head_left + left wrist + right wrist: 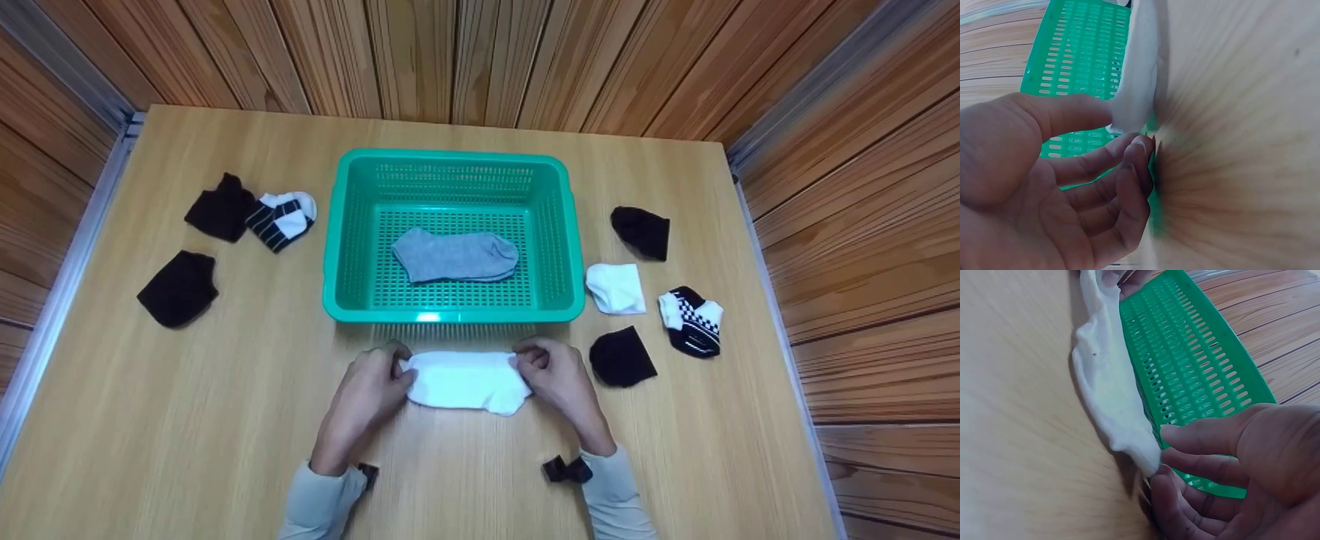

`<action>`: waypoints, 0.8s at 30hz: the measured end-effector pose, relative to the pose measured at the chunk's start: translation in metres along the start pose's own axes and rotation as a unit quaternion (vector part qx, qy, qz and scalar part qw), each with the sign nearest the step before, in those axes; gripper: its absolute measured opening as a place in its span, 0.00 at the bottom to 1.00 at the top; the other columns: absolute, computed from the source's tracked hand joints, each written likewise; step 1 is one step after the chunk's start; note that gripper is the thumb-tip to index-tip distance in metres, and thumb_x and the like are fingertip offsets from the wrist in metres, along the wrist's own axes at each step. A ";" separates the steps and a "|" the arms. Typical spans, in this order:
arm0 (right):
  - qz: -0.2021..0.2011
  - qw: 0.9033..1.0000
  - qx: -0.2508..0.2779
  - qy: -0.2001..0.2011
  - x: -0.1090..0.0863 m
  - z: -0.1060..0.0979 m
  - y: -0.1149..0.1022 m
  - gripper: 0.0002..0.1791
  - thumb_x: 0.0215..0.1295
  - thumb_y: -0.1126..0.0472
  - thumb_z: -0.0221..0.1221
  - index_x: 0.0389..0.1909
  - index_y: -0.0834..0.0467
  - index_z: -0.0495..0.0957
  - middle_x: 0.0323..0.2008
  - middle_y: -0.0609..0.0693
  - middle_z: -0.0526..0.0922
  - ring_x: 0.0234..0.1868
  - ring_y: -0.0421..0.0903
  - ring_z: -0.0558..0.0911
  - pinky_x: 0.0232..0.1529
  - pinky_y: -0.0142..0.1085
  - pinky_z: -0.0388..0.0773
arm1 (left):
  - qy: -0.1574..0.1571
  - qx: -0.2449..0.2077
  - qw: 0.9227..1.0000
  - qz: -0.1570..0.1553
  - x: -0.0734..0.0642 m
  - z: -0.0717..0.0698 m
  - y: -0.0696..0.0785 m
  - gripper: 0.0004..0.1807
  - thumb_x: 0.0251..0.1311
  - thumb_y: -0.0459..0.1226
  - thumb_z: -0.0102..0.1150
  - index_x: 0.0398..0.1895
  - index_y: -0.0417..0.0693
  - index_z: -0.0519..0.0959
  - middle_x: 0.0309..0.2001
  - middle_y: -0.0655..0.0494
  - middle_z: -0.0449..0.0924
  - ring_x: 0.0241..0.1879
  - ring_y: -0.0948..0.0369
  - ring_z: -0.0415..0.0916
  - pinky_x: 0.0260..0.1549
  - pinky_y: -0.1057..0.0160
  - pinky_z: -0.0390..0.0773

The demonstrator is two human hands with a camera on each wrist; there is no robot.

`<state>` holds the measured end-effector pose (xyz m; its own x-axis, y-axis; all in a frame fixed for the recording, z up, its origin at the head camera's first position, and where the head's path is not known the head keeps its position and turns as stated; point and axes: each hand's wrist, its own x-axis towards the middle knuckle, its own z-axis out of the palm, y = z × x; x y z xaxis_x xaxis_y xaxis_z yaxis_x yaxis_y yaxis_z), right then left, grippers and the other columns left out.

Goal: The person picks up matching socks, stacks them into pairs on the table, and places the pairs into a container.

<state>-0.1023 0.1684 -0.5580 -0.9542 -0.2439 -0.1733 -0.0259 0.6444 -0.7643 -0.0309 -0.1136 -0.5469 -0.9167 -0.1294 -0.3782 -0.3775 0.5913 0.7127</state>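
Note:
A white ankle sock [465, 381] lies stretched sideways on the table in front of the basket. At its left end my left hand [375, 379] pinches the fabric between thumb and fingers; the left wrist view shows the thumb against the sock edge [1135, 73]. My right hand [553, 371] pinches the other end, by the heel and cuff, and the sock [1109, 377] looks slightly wrinkled in the right wrist view. Behind both hands stands a green plastic basket [454, 316]. Inside it a grey sock [457, 256] lies flat on the slotted bottom.
On the left lie two black socks [178, 289] and a striped black-and-white sock [282, 220]. To the right are black socks [641, 232], a folded white sock [616, 289] and a checkered sock [691, 321]. Wood-panelled walls [450, 60] enclose the table [225, 420].

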 end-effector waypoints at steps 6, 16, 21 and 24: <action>0.004 1.000 0.016 -0.007 -0.001 -0.007 -0.002 0.06 0.66 0.63 0.68 0.42 0.58 0.89 0.31 0.48 0.86 0.32 0.41 0.80 0.37 0.31 0.77 | 0.004 -0.005 1.000 -0.001 -0.001 -0.005 0.001 0.14 0.70 0.37 0.64 0.56 0.46 0.80 0.34 0.52 0.77 0.35 0.57 0.75 0.35 0.62 0.76; 0.008 1.000 -0.001 0.014 -0.003 -0.035 -0.003 0.08 0.65 0.64 0.69 0.44 0.58 0.88 0.34 0.49 0.87 0.35 0.42 0.81 0.38 0.30 0.76 | 0.029 0.039 0.998 0.029 -0.012 -0.021 0.012 0.18 0.71 0.39 0.64 0.59 0.43 0.78 0.28 0.53 0.72 0.26 0.60 0.72 0.22 0.67 0.67; 0.015 0.999 -0.024 0.021 0.001 -0.055 -0.001 0.09 0.67 0.63 0.68 0.46 0.59 0.87 0.37 0.52 0.87 0.39 0.45 0.82 0.43 0.31 0.77 | 0.054 0.055 0.995 0.063 -0.022 -0.037 0.020 0.22 0.70 0.41 0.66 0.63 0.45 0.77 0.26 0.54 0.72 0.23 0.62 0.71 0.20 0.70 0.67; 0.026 0.999 -0.019 0.020 0.004 -0.069 0.001 0.11 0.68 0.62 0.67 0.49 0.60 0.85 0.40 0.55 0.87 0.40 0.45 0.82 0.43 0.30 0.78 | 0.085 0.066 0.990 0.093 -0.022 -0.046 0.027 0.17 0.71 0.42 0.66 0.58 0.46 0.81 0.29 0.54 0.78 0.25 0.62 0.73 0.23 0.70 0.69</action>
<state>-0.1267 0.2180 -0.5160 -0.9659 -0.1807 -0.1857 0.0129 0.6821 -0.7311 -0.0268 -0.1315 -0.4916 -0.9819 -0.1337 -0.1342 -0.1894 0.7149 0.6731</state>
